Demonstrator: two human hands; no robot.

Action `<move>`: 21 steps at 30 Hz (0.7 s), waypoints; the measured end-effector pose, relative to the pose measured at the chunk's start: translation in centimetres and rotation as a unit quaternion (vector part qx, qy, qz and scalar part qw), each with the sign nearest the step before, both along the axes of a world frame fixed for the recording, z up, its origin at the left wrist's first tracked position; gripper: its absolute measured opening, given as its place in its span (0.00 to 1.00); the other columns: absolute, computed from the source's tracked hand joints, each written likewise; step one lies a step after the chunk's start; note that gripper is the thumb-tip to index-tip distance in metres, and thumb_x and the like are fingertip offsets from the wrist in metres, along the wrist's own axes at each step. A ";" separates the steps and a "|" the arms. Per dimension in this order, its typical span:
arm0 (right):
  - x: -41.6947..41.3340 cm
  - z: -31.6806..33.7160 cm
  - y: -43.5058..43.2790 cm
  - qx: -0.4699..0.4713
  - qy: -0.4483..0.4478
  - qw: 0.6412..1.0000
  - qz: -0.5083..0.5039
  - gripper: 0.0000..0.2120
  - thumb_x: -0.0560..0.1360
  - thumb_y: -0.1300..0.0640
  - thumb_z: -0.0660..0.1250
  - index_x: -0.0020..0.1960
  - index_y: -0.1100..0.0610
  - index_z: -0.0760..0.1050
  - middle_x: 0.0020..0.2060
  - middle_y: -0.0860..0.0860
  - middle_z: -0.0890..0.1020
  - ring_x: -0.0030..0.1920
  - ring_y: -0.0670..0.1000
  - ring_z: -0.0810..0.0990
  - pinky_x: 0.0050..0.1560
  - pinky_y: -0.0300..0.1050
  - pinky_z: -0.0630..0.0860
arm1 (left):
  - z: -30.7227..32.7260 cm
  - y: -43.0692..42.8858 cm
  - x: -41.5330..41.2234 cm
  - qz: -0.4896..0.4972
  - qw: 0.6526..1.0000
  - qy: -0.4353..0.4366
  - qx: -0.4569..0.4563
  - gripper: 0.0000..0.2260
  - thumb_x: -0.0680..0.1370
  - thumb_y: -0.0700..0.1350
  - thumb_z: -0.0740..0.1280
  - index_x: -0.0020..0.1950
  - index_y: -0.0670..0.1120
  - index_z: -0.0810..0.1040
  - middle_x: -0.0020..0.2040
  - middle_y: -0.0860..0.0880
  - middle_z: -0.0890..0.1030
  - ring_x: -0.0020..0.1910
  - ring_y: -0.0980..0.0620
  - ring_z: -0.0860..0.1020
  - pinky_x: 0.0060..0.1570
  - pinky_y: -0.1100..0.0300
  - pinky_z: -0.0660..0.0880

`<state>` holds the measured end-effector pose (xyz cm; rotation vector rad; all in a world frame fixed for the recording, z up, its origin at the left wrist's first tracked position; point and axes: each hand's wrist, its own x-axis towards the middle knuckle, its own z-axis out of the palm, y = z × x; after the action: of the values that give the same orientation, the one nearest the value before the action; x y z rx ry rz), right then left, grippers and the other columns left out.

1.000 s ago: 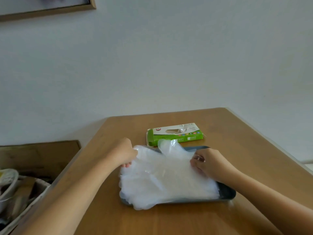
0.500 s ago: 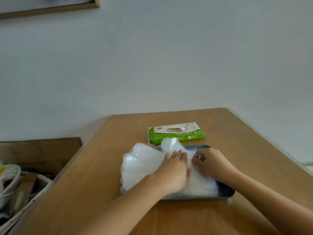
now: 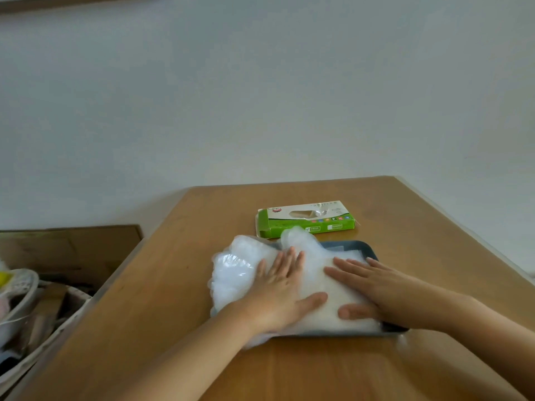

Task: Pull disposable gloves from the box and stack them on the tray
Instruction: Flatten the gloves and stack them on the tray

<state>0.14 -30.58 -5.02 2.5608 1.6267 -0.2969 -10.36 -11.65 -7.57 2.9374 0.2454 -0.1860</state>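
Pressing down looks like the step right now: left hand (image 3: 282, 293) and right hand (image 3: 373, 290) both lie flat on the gloves (image 3: 234, 273), fingers straight, gripping nothing. The pile sits on the tray (image 3: 367, 250) but puffs out past its left rim, so I'd push the air out slowly and nudge that overhang in, since thin film probably slides easily. The green box (image 3: 307, 219) is just behind the tray. The tray's on a brown wooden surface (image 3: 202, 328), with a plain pale wall (image 3: 260, 111) behind it and a cluttered basket (image 3: 72, 314) well left of the tray.

The print on the green glove box (image 3: 307, 219) is too small to read.
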 end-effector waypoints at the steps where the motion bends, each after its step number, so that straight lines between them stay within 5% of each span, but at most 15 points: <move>1: 0.2 0.3 -0.3 -0.012 0.000 1.000 0.001 0.41 0.69 0.26 0.44 0.76 0.40 0.36 0.76 0.43 0.39 0.74 0.40 0.37 0.70 0.39 0.32 | 0.3 0.7 -0.4 0.004 1.000 0.014 0.002 0.41 0.75 0.71 0.48 0.77 0.51 0.34 0.77 0.52 0.33 0.76 0.53 0.34 0.74 0.46 0.35; 4: 0.7 1.2 -0.9 -0.055 0.038 0.998 -0.014 0.43 0.70 0.26 0.52 0.75 0.39 0.33 0.73 0.38 0.36 0.68 0.38 0.33 0.67 0.40 0.30 | 1.2 2.9 -1.8 0.016 0.998 0.051 0.029 0.46 0.68 0.77 0.45 0.77 0.54 0.34 0.77 0.53 0.34 0.76 0.55 0.33 0.74 0.46 0.34; 7: 1.0 2.6 -0.8 -0.088 0.078 0.992 -0.035 0.45 0.70 0.29 0.61 0.75 0.36 0.35 0.74 0.36 0.38 0.73 0.44 0.36 0.70 0.47 0.34 | 2.5 4.2 -2.9 0.027 0.994 0.084 0.064 0.49 0.64 0.79 0.44 0.77 0.54 0.34 0.77 0.51 0.33 0.76 0.53 0.33 0.72 0.44 0.30; 9: 1.4 3.5 -0.4 -0.103 0.087 0.990 -0.039 0.46 0.67 0.31 0.66 0.75 0.34 0.40 0.75 0.34 0.43 0.76 0.48 0.41 0.74 0.54 0.41 | 3.6 4.9 -3.3 0.017 0.991 0.117 0.070 0.49 0.66 0.78 0.48 0.78 0.53 0.35 0.77 0.51 0.34 0.76 0.54 0.35 0.72 0.44 0.30; 11: 1.8 4.7 0.3 -0.099 0.110 0.988 -0.048 0.43 0.66 0.33 0.70 0.74 0.33 0.50 0.73 0.32 0.56 0.74 0.44 0.56 0.74 0.50 0.55 | 5.1 5.3 -3.2 0.012 0.989 0.134 0.070 0.48 0.69 0.75 0.55 0.79 0.52 0.41 0.79 0.52 0.40 0.77 0.54 0.41 0.73 0.43 0.34; 14: 4.0 5.7 2.5 0.027 0.105 0.992 -0.062 0.22 0.70 0.39 0.70 0.63 0.41 0.74 0.59 0.38 0.78 0.56 0.40 0.77 0.59 0.37 0.72 | 7.4 5.9 -1.9 0.025 0.998 0.051 -0.014 0.33 0.73 0.65 0.63 0.74 0.51 0.65 0.73 0.54 0.67 0.72 0.55 0.65 0.72 0.59 0.56; 16: 6.5 5.7 4.6 0.159 0.065 0.983 -0.067 0.07 0.76 0.50 0.67 0.53 0.48 0.81 0.49 0.45 0.83 0.49 0.46 0.80 0.51 0.38 0.75 | 8.5 6.5 -0.2 0.036 0.995 -0.044 -0.081 0.22 0.75 0.59 0.66 0.66 0.51 0.75 0.60 0.57 0.77 0.62 0.57 0.74 0.55 0.71 0.67; 21: 11.4 4.0 10.6 0.304 0.046 0.949 -0.067 0.09 0.78 0.60 0.64 0.52 0.53 0.83 0.46 0.47 0.82 0.47 0.48 0.79 0.45 0.35 0.67 | 7.8 9.7 6.2 0.093 0.979 -0.136 -0.122 0.21 0.78 0.54 0.65 0.69 0.48 0.72 0.66 0.50 0.76 0.63 0.53 0.74 0.65 0.57 0.69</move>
<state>11.55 -19.94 -1.06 3.1506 1.8002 0.1058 -4.18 -1.99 0.28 2.6364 0.4204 0.1972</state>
